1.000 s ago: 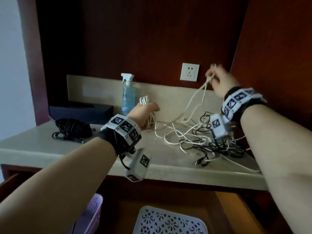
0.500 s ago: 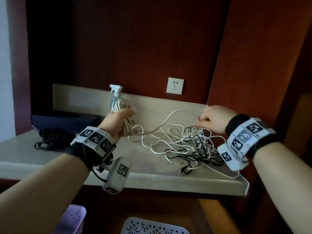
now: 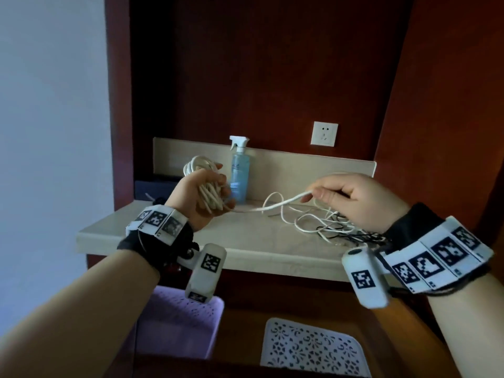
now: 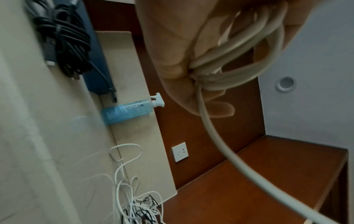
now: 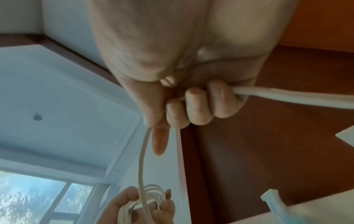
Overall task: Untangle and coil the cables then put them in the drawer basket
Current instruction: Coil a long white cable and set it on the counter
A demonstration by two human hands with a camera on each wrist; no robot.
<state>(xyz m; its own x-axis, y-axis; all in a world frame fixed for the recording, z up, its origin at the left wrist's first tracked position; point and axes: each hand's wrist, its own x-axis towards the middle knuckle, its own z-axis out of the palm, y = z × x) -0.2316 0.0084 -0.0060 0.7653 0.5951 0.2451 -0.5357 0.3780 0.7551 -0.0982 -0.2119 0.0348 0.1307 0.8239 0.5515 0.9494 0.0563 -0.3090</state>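
Left hand (image 3: 203, 196) clenched round the white cable coil (image 3: 203, 175); right hand (image 3: 354, 199) pinches the white cable (image 3: 272, 207) strung between them, above the counter (image 3: 245, 241). Advice: feed slack evenly, keep loops equal — lift clear of the tangle (image 3: 335, 227) to avoid dragging black leads. Count: one coil in hand, one black bundle (image 4: 63, 37), two baskets (image 3: 311, 347) below; tangled cables uncountable.

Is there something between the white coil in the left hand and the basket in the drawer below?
Nothing visible blocks it. The left hand holds the white coil above the counter edge; the purple basket sits open below. But the cable's free end, held by the right hand, runs into the tangle.
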